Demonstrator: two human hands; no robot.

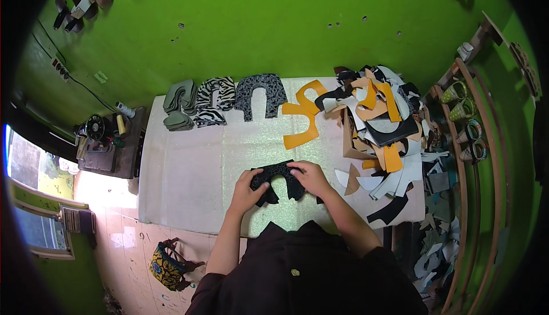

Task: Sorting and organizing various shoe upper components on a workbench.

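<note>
Near the front edge of the table I hold a black U-shaped stack of cut pieces (275, 169) with a faint light pattern, its opening toward me. My left hand (246, 190) grips its left side, thumb on top. On the upper right part my right hand (310, 177) is closed, fingers over the edge. Farther back stand a larger grey-black patterned U-shaped stack (260, 80), zebra-striped stacks (216, 86) and grey-green stacks (180, 97). Orange-yellow curved cut-outs (301, 140) lie to their right.
A cardboard box (350, 137) overflowing with scraps fills the table's (189, 166) right side; offcuts spread beside it. A wooden rack (466, 115) with sandals stands at the right wall. A sewing machine table (123, 157) stands left, and a patterned bag (167, 269) lies on the floor.
</note>
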